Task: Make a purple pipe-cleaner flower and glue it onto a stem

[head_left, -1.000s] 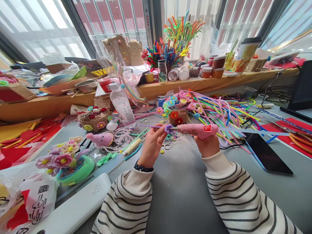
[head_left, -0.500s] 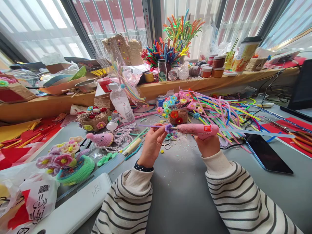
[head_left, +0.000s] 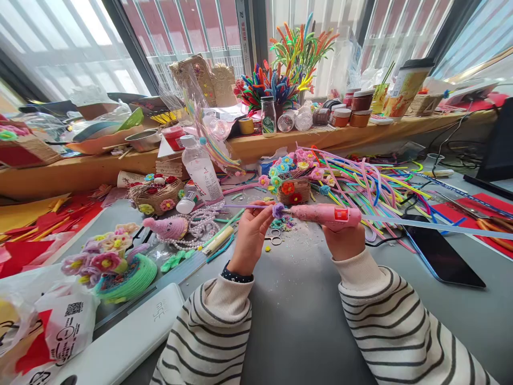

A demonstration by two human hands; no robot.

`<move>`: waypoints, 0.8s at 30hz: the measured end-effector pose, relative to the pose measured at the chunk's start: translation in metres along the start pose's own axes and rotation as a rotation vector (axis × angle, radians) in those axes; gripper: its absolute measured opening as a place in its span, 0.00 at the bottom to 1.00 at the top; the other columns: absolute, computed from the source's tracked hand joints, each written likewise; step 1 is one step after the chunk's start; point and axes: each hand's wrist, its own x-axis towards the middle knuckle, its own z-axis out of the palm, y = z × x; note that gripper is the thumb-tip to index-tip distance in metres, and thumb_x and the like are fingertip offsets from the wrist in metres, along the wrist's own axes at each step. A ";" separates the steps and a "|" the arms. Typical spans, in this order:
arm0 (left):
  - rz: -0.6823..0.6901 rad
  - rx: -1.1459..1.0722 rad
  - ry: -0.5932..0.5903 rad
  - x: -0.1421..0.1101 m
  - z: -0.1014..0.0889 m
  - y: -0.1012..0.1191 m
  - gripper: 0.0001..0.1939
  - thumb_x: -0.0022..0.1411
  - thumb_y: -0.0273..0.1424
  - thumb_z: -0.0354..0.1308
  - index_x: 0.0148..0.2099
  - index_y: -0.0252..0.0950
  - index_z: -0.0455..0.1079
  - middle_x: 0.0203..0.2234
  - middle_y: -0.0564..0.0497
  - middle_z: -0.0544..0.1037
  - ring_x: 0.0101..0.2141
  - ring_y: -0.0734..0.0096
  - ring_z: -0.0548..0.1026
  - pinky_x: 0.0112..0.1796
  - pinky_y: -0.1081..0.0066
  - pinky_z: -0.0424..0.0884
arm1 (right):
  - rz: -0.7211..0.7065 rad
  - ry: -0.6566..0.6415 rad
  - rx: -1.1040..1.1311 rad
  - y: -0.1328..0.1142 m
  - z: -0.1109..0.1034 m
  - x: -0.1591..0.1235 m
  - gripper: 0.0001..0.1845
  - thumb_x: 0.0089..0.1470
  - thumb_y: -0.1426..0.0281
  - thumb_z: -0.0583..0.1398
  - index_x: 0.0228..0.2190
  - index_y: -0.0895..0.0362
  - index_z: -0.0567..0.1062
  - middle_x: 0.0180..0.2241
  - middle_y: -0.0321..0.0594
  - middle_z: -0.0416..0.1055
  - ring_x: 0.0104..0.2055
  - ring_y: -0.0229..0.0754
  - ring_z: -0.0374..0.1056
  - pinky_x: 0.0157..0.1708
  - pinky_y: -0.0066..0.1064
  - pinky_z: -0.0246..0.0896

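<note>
Between the fingertips of my left hand [head_left: 252, 238] is a fuzzy purple pipe-cleaner flower [head_left: 278, 210], its thin stem pointing off to the left. My right hand [head_left: 344, 240] is wrapped round the handle of a pink hot glue gun [head_left: 326, 214]. The gun's metal nozzle meets the right side of the flower; whether glue is coming out is too small to tell. A long translucent glue stick [head_left: 433, 223] sticks out of the gun's back end. Below the flower, small scissors [head_left: 274, 237] lie on the grey table among glitter specks.
Behind my hands stand a twine basket of fuzzy flowers [head_left: 294, 191] and a heap of coloured pipe cleaners [head_left: 372, 187]. A phone [head_left: 444, 256] lies at right. At left are a clear bottle [head_left: 202, 174], a green flower pot [head_left: 132, 280] and a long white device [head_left: 132, 331].
The view has shifted very slightly. Both hands keep almost the same pose, with the nozzle still at the purple flower; the glue stick's far end reaches further right in the picture.
</note>
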 end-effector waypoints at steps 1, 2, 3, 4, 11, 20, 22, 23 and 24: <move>0.017 0.011 0.000 0.000 0.000 -0.001 0.09 0.46 0.24 0.58 0.33 0.34 0.63 0.29 0.54 0.74 0.34 0.78 0.72 0.40 0.75 0.64 | 0.006 0.024 -0.044 0.000 0.000 -0.001 0.14 0.44 0.72 0.50 0.30 0.57 0.74 0.31 0.43 0.73 0.35 0.48 0.67 0.33 0.37 0.62; 0.031 0.021 -0.002 0.000 -0.001 -0.001 0.10 0.46 0.24 0.58 0.33 0.34 0.63 0.29 0.53 0.74 0.34 0.78 0.72 0.40 0.75 0.64 | 0.011 0.048 -0.089 0.000 0.000 -0.001 0.14 0.44 0.71 0.50 0.30 0.58 0.74 0.31 0.43 0.73 0.34 0.48 0.67 0.32 0.37 0.63; 0.043 0.031 -0.003 0.000 -0.001 -0.002 0.10 0.46 0.24 0.58 0.33 0.34 0.63 0.29 0.53 0.74 0.34 0.78 0.72 0.40 0.75 0.64 | 0.017 0.067 -0.128 0.000 0.000 -0.002 0.14 0.43 0.71 0.51 0.30 0.58 0.74 0.30 0.43 0.73 0.33 0.49 0.68 0.31 0.37 0.63; 0.055 0.040 -0.003 0.000 -0.001 -0.002 0.10 0.46 0.24 0.58 0.33 0.34 0.63 0.29 0.53 0.74 0.34 0.78 0.71 0.40 0.74 0.64 | 0.019 0.075 -0.155 0.000 0.000 -0.003 0.14 0.43 0.71 0.51 0.31 0.58 0.74 0.30 0.43 0.73 0.32 0.49 0.68 0.30 0.37 0.63; 0.153 0.118 0.006 0.000 0.000 -0.003 0.11 0.44 0.25 0.60 0.33 0.35 0.63 0.29 0.53 0.73 0.34 0.76 0.71 0.39 0.73 0.64 | 0.005 0.071 -0.269 -0.006 -0.002 -0.006 0.16 0.45 0.72 0.49 0.32 0.58 0.73 0.30 0.44 0.72 0.32 0.51 0.68 0.29 0.40 0.62; 0.202 0.167 0.013 0.002 -0.002 -0.006 0.12 0.44 0.26 0.60 0.33 0.36 0.63 0.29 0.52 0.74 0.33 0.75 0.71 0.38 0.72 0.64 | 0.017 0.041 -0.257 0.006 0.003 -0.003 0.15 0.46 0.69 0.49 0.31 0.56 0.74 0.30 0.42 0.73 0.36 0.52 0.68 0.28 0.38 0.63; 0.206 0.177 0.007 0.003 -0.003 -0.006 0.12 0.44 0.26 0.60 0.33 0.36 0.62 0.30 0.52 0.74 0.34 0.76 0.71 0.38 0.72 0.64 | 0.018 -0.015 -0.187 0.009 0.004 -0.001 0.15 0.47 0.67 0.49 0.32 0.56 0.74 0.31 0.42 0.73 0.36 0.50 0.68 0.28 0.36 0.64; 0.207 0.182 0.005 0.003 -0.003 -0.007 0.12 0.45 0.26 0.59 0.34 0.36 0.62 0.30 0.52 0.73 0.34 0.76 0.71 0.38 0.72 0.64 | 0.015 -0.034 -0.154 0.011 0.004 -0.001 0.16 0.47 0.67 0.49 0.33 0.56 0.74 0.31 0.42 0.73 0.36 0.50 0.68 0.28 0.36 0.64; 0.208 0.187 0.006 0.003 -0.003 -0.006 0.11 0.45 0.26 0.59 0.33 0.36 0.62 0.30 0.52 0.73 0.34 0.76 0.71 0.38 0.72 0.64 | 0.013 -0.041 -0.127 0.011 0.004 0.000 0.16 0.47 0.67 0.49 0.33 0.56 0.74 0.31 0.42 0.73 0.36 0.49 0.68 0.28 0.35 0.64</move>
